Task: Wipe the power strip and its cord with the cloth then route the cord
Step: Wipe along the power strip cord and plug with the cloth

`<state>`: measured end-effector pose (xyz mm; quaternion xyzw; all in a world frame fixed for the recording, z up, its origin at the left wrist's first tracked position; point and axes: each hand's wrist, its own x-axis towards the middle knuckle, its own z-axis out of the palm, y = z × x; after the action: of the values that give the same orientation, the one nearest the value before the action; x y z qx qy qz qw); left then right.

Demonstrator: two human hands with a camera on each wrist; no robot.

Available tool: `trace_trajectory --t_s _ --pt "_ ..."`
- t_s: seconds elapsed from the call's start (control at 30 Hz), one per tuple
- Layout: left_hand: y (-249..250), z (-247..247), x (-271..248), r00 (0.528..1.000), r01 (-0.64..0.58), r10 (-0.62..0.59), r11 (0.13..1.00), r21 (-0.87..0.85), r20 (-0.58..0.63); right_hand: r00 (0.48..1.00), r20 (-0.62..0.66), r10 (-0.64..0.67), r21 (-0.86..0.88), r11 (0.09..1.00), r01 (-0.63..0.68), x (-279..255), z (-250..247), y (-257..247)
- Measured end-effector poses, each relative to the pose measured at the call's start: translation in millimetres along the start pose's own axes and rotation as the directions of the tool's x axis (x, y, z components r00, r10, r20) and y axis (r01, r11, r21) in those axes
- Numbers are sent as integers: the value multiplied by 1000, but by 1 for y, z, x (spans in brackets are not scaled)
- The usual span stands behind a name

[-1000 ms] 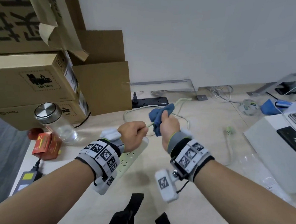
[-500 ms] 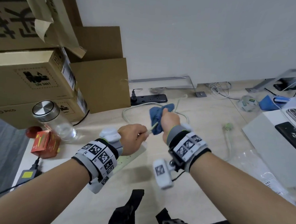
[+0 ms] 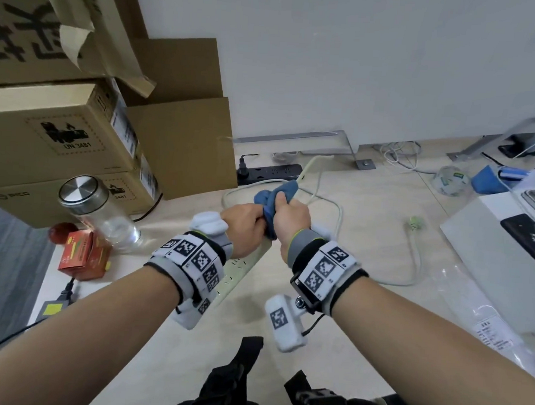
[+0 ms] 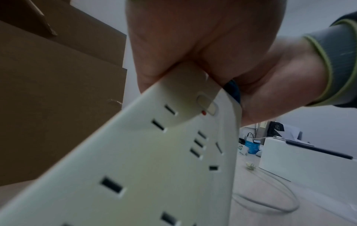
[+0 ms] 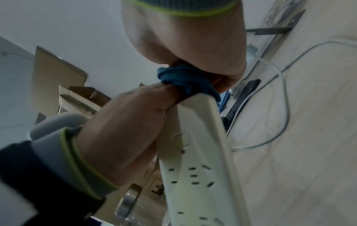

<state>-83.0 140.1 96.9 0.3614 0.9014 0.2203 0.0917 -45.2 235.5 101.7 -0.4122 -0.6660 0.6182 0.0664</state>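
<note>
My left hand (image 3: 247,224) grips the cord end of the white power strip (image 3: 240,271), which hangs tilted above the table; its sockets and switch show in the left wrist view on the power strip (image 4: 154,160). My right hand (image 3: 287,216) holds the bunched blue cloth (image 3: 273,196) pressed against that same end, touching my left hand. The blue cloth (image 5: 185,81) sits at the top of the strip (image 5: 197,175). The white cord (image 3: 331,206) loops over the table to its plug (image 3: 415,224).
Stacked cardboard boxes (image 3: 76,134) stand at the left. A glass jar (image 3: 99,214) with a metal lid and a red box (image 3: 83,255) sit beside them. A black power strip (image 3: 268,172) lies near the wall. A white box (image 3: 504,257) stands at the right.
My right hand with the cloth slid back along the cord toward my left hand and now meets it at the strip's end. The short stretch of cord between the hands is gone.
</note>
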Motion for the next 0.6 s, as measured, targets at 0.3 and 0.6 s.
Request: trace_trajectory --t_s 0.3,0.6 --pt "-11 12 -24 988 -146 144 988 40 61 973 -54 223 161 964 -212 19 -29 -18" --pt "-12 5 -7 999 -36 36 999 21 -23 957 258 134 407 883 -233 9 -20 8"
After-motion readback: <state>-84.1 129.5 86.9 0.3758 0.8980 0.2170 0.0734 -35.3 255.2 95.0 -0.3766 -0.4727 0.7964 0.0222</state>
